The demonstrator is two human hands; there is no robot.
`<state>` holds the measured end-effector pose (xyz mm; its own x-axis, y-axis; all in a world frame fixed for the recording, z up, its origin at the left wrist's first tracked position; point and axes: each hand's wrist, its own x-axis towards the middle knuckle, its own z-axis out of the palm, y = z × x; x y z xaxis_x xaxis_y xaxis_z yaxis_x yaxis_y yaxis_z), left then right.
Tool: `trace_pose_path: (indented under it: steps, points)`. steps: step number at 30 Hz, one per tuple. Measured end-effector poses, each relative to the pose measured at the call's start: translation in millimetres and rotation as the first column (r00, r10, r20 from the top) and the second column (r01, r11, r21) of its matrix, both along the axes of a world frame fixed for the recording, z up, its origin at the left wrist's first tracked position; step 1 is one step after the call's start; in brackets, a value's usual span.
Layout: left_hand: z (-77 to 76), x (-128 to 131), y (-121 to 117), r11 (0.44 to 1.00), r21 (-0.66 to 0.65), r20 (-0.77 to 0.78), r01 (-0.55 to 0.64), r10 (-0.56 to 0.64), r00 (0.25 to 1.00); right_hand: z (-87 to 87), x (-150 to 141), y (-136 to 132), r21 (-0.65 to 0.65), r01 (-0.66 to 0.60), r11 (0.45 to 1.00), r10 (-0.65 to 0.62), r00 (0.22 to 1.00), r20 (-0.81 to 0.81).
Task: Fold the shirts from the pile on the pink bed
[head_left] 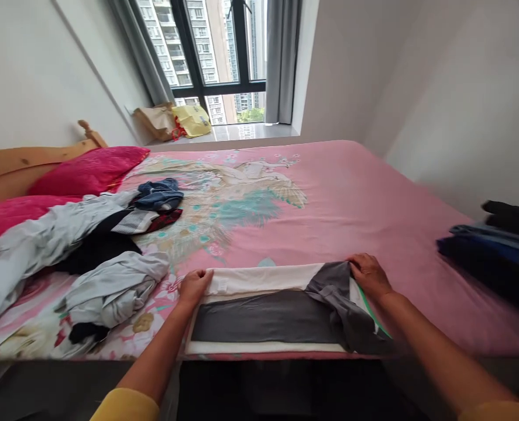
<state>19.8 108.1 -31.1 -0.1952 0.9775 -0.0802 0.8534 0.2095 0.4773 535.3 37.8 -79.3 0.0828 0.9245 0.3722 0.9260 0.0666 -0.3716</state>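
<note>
A white and dark grey garment (263, 313) lies flat at the near edge of a bed with a pink printed sheet (329, 204). My left hand (193, 286) rests on the garment's far left corner, fingers curled over the white folded edge. My right hand (368, 273) grips the far right corner, where the grey cloth is bunched and a thin green edge shows. Both arms wear yellow sleeves.
A heap of unfolded clothes (92, 251) in grey, black and blue lies on the left of the bed. Two pink pillows (83, 172) lean at the wooden headboard. Dark folded clothes (496, 251) sit stacked at the right. Bags (175, 120) stand by the window.
</note>
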Motion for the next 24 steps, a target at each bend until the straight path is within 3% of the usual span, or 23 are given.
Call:
trace_pose_path:
  steps: [5, 8, 10, 12, 14, 16, 19, 21, 24]
  points:
    - [0.9, -4.4, -11.8, 0.987, 0.162, -0.006, 0.012, -0.012, 1.000, -1.5, 1.9, -10.8, -0.010, -0.030, 0.999, 0.030, 0.997, -0.067]
    - [3.4, -1.6, -23.2, 0.943, 0.255, -0.049, 0.212, -0.206, 0.977, 3.0, 0.2, -13.5, -0.019, -0.086, 0.996, 0.085, 0.995, -0.047]
    - [2.8, 1.5, -29.1, 0.876, 0.222, -0.143, 0.428, -0.404, 0.903, 6.5, -2.6, -10.5, -0.041, -0.109, 0.993, 0.108, 0.994, -0.022]
    - [1.0, 3.5, -31.9, 0.826, 0.097, -0.227, 0.555, -0.524, 0.821, 9.5, -5.8, -5.7, -0.054, -0.082, 0.995, 0.081, 0.996, -0.021]
    - [-0.2, 5.5, -30.8, 0.834, -0.005, -0.281, 0.552, -0.531, 0.800, 11.5, -8.3, -2.1, -0.022, -0.006, 1.000, 0.004, 0.998, -0.064]
    - [0.7, 11.4, -27.1, 0.844, 0.007, -0.323, 0.536, -0.505, 0.800, 13.6, -9.9, -1.8, 0.035, 0.082, 0.996, -0.077, 0.987, -0.140]
    - [5.5, 37.1, -23.5, 0.799, 0.146, -0.313, 0.584, -0.523, 0.793, 21.1, -12.8, -7.1, 0.043, 0.168, 0.985, -0.151, 0.954, -0.257]
    - [8.8, 67.9, -24.6, 0.723, 0.230, -0.260, 0.651, -0.599, 0.757, 29.8, -15.9, -10.8, -0.083, 0.204, 0.975, -0.220, 0.889, -0.401]
    - [10.2, 129.8, -27.7, 0.583, 0.314, -0.175, 0.750, -0.740, 0.649, 43.2, -21.3, -10.1, -0.334, 0.171, 0.927, -0.350, 0.713, -0.608]
